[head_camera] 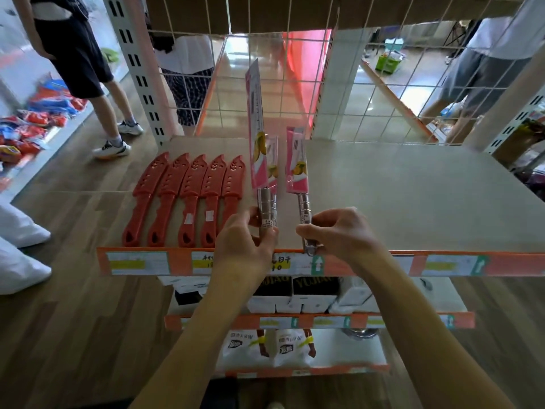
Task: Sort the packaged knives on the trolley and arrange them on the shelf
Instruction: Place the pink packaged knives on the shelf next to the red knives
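Five red plastic-sheathed knives [188,199] done, rowed on grey shelf board [413,196]; L hand [247,240] grips upright pink-packaged steel-handled knife [259,143], R hand [339,234] pinches second pink knife [296,166] resting beside it, pink lot barely begun.

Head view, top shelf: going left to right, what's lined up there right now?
Five red sheathed knives → tall pink-packaged knife, handle gripped by the left hand → shorter pink-packaged knife, handle pinched by the right hand → bare stretch of shelf.
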Action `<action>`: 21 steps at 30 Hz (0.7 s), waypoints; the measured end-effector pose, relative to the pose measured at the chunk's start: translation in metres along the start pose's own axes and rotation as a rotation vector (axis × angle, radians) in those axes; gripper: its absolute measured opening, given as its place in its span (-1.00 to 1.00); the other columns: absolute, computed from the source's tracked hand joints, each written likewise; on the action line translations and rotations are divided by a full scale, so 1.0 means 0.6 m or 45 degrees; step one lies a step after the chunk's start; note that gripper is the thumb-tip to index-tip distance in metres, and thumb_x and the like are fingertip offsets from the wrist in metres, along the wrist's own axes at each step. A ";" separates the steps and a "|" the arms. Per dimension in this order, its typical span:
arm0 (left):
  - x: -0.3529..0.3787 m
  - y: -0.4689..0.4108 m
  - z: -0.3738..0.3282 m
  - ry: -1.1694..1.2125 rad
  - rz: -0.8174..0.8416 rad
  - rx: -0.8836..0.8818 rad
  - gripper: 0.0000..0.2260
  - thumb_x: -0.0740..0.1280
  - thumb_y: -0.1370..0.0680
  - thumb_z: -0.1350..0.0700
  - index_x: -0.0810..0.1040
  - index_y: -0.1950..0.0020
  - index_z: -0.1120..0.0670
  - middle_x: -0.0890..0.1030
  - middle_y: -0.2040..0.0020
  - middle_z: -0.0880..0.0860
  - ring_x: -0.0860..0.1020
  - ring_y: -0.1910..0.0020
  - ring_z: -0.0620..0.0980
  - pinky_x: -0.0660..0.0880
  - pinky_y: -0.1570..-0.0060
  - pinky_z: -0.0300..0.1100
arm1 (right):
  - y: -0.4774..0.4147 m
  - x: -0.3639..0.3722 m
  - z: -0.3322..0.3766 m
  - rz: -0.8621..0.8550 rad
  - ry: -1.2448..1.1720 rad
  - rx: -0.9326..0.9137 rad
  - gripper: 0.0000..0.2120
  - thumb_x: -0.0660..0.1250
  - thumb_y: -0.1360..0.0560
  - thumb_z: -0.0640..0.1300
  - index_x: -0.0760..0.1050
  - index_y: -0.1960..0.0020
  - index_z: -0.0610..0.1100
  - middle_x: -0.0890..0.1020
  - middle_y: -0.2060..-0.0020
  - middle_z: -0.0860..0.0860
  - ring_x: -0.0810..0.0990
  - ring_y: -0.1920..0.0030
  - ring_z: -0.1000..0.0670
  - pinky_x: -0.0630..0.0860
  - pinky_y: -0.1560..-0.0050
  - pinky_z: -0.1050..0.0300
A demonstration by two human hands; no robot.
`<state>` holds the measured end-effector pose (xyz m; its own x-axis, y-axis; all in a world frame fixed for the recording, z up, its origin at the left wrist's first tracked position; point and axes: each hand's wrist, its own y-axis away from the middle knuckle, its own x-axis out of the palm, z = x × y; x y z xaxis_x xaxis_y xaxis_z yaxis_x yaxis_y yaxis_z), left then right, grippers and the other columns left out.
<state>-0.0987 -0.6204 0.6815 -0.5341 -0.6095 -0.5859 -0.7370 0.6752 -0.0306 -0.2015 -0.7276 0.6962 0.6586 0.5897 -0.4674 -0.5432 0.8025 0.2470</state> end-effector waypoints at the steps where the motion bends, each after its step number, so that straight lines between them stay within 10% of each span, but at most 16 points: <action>1: 0.000 0.000 0.001 0.002 -0.001 0.002 -0.59 0.30 -0.54 0.03 0.36 -0.37 0.05 0.47 -0.25 0.00 0.36 -0.06 -0.14 0.29 -0.03 -0.28 | -0.003 0.002 0.000 0.015 0.004 0.002 -0.87 0.48 -0.36 -0.12 0.56 0.32 -0.07 0.67 0.24 -0.10 0.68 0.19 -0.09 0.63 0.06 -0.03; 21: 0.000 -0.007 0.003 -0.019 0.004 0.024 -0.60 0.29 -0.54 0.03 0.38 -0.36 0.06 0.49 -0.21 0.01 0.41 -0.09 -0.10 0.33 -0.04 -0.27 | -0.038 0.017 0.001 0.080 0.162 -0.001 -0.78 0.44 -0.40 -0.11 0.60 0.10 -0.28 0.63 0.29 -0.08 0.59 0.41 0.12 0.59 0.34 0.29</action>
<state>-0.0950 -0.6225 0.6805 -0.5297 -0.6013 -0.5981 -0.7276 0.6846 -0.0438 -0.1824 -0.7398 0.6862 0.5521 0.6223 -0.5548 -0.5816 0.7643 0.2785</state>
